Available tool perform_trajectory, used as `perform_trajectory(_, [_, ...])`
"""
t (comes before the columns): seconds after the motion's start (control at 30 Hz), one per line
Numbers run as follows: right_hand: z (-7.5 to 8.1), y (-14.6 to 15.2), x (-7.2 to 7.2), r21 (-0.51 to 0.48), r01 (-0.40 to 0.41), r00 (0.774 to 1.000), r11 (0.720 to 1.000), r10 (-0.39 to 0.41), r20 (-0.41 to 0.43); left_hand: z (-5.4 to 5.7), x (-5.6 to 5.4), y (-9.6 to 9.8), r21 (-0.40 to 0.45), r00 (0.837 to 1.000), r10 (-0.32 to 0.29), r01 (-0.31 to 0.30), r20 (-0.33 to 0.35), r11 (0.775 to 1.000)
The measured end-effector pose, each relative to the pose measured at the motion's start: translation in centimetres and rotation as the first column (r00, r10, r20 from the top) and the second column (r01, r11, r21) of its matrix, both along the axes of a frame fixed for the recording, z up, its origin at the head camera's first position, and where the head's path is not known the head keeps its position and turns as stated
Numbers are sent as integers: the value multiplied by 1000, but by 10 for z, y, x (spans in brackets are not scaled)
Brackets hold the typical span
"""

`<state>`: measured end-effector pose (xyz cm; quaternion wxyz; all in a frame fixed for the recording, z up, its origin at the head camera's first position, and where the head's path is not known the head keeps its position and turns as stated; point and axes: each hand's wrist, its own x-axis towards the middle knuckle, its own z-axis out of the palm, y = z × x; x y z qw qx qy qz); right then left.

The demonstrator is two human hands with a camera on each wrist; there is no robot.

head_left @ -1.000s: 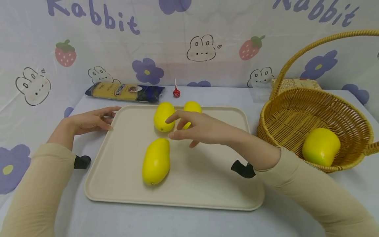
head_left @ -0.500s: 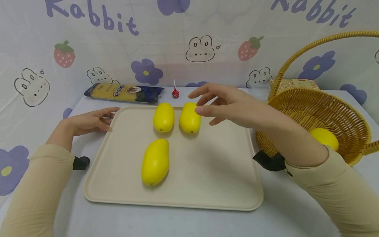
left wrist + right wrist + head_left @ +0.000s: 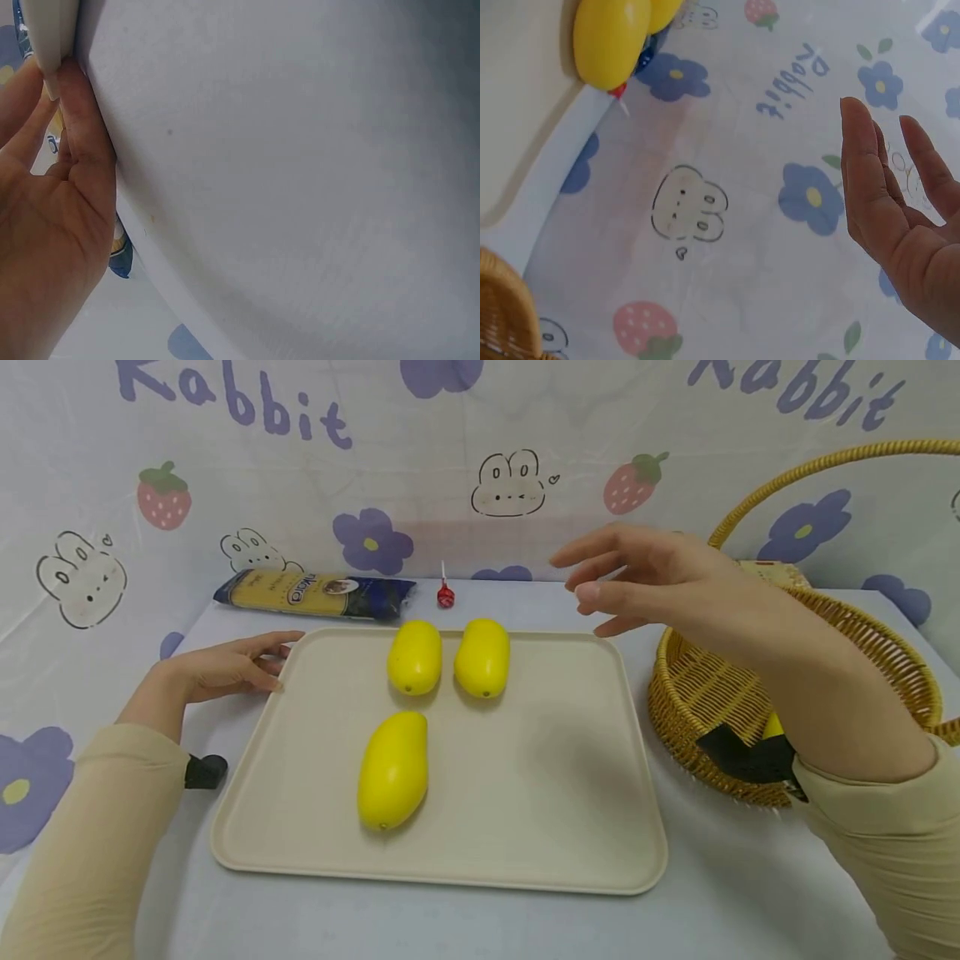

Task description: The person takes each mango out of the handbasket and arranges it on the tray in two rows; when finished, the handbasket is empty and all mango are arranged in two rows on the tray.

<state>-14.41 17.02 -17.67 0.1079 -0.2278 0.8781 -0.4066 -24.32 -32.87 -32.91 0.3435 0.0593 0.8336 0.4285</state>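
My left hand (image 3: 225, 670) is at the left edge of a beige tray (image 3: 540, 793). In the left wrist view, the thumb and fingers (image 3: 81, 112) pinch the tray's rim from both sides. Three yellow mango-like fruits lie on the tray: one fruit (image 3: 415, 657) and another fruit (image 3: 482, 658) side by side at the back, and a longer fruit (image 3: 393, 770) nearer the front. Holding nothing, my right hand (image 3: 645, 577) hovers beyond the tray's back right corner, beside a wicker basket (image 3: 675, 735), with relaxed fingers apart. The right forearm hides most of a yellow fruit (image 3: 773, 725) inside the basket.
Behind the tray lie a pasta packet (image 3: 315, 594) and a red lollipop (image 3: 446, 595). A package (image 3: 776, 573) stands behind the basket, partly hidden. The basket's tall handle (image 3: 832, 458) arches on the right. A patterned cloth (image 3: 262, 485) hangs at the back.
My right hand has moved from above the back fruits to the right and upward, toward the basket. The back right fruit is now uncovered. The left hand has stayed at the tray's edge.
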Motion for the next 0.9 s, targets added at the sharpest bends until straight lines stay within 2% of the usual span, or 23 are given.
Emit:
perform_trajectory(0.13, [1,16,-3,37,21,1000,999,-21,-17,-1,0,-2,-4,1000,3,-3,2,1000])
perform_trajectory(0.27, [0,41,-8,28,42,998,999,-40,-54,-1,0,-2,-13,1000,-9,9,-12,1000])
perform_trajectory(0.5, [-9,92,-24,2,140,983,990,-138,-118,1,-1,-1,-14,1000,0,0,-4,1000])
perform_trajectory(0.67, [-14,123,-36,104,182,981,978,-174,-86,1,-1,0,-5,1000,20,-20,18,1000])
perform_trajectory(0.9, [-23,153,-50,298,229,968,926,-250,34,2,0,0,-6,1000,20,-20,21,1000])
